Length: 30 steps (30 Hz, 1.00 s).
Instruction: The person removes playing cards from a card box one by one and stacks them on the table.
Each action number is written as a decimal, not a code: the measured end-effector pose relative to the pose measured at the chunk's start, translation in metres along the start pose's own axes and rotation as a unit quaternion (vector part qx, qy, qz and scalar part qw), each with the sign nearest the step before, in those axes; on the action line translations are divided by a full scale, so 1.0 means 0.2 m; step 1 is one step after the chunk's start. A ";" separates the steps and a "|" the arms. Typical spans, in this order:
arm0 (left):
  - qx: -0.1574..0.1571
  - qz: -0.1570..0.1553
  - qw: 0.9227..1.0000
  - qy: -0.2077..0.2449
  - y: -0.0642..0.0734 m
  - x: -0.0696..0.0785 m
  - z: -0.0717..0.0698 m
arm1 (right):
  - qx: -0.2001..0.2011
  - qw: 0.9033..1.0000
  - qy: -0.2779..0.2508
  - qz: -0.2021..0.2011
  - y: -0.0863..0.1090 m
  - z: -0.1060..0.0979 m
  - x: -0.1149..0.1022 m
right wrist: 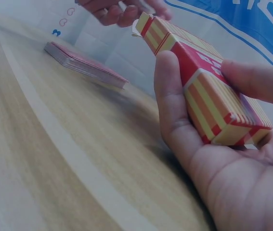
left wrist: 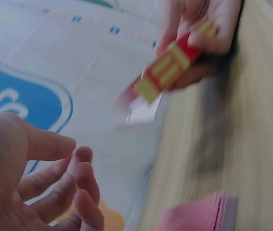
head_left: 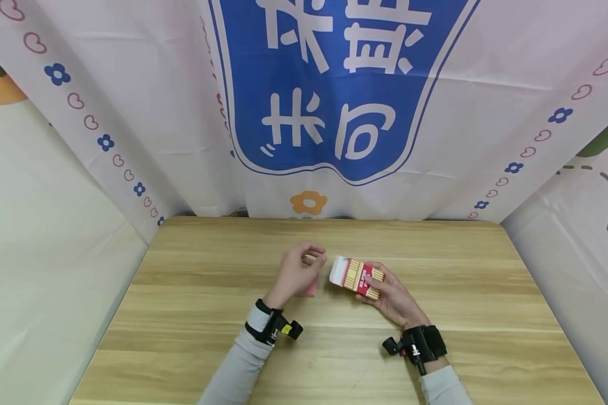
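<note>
My right hand point(head_left: 392, 298) grips a red-and-yellow striped playing card box point(head_left: 356, 275), thumb on its upper face and fingers round the side, as the right wrist view shows. The box is raised off the table and tilted, its white end flap point(head_left: 338, 270) standing out toward my left hand point(head_left: 296, 273). That left hand holds nothing; its fingers are loosely bent, with the thumb close to the fingertips in the left wrist view. Below it on the table lies a squared deck of pink-backed cards point(right wrist: 85, 62), partly hidden by the hand in the head view.
The wooden table point(head_left: 192, 332) stretches around both hands. At its far edge hangs a white cloth point(head_left: 461, 140) with a blue printed panel, and pale cloth walls point(head_left: 35, 236) flank both sides.
</note>
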<state>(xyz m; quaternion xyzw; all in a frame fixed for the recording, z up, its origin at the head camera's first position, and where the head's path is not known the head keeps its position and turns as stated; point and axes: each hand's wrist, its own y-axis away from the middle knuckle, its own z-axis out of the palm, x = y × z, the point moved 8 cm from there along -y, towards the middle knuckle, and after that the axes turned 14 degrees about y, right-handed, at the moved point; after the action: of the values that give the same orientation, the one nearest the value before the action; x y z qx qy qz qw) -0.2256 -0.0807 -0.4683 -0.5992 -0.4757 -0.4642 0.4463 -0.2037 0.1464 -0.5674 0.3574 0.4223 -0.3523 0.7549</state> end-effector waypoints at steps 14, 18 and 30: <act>-0.070 0.060 0.995 -0.045 0.03 0.01 0.21 | -0.004 1.000 -0.005 -0.002 0.00 0.00 -0.01; -0.075 0.048 0.994 -0.059 0.03 -0.01 0.21 | -0.012 1.000 -0.009 -0.002 0.00 0.01 -0.01; -0.106 -0.008 0.992 -0.073 0.04 -0.06 0.22 | -0.027 1.000 0.001 -0.011 0.00 0.01 -0.01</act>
<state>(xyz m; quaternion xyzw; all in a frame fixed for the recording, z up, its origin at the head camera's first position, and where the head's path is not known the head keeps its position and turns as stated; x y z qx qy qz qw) -0.2135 -0.0410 -0.4888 -0.6716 -0.4602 -0.4703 0.3406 -0.2039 0.1446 -0.5643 0.3326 0.4365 -0.3489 0.7597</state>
